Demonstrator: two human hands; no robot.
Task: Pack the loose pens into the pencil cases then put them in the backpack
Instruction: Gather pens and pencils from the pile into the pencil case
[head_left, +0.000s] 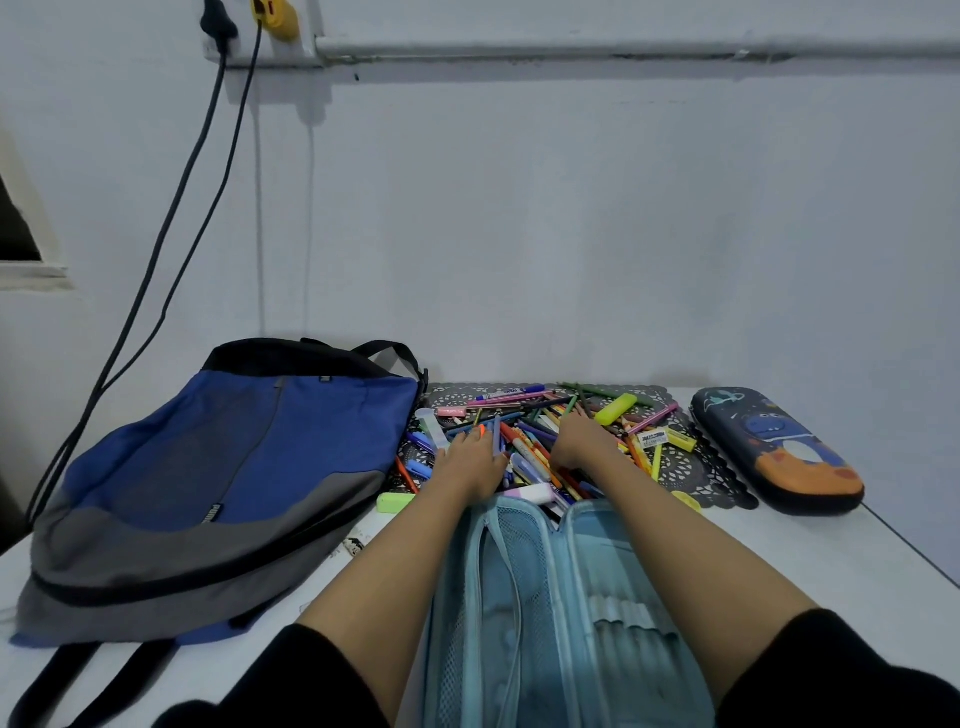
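Backpack (208, 467) blocks left; dinosaur case (779, 452) blocks right; bare table (805, 561) between case and arm.

Surroundings: white table (779, 561) against a pale wall (571, 234).
A black lace mat (722, 470) lay on it; two dark cables (222, 62) hung from plugs beside a wall pipe (571, 49).

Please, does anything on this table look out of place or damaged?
Two small things. A green highlighter lies mostly off the black lace mat, apart from the pen heap. Just in front of it, the white table has a chipped, dark spot near the backpack.
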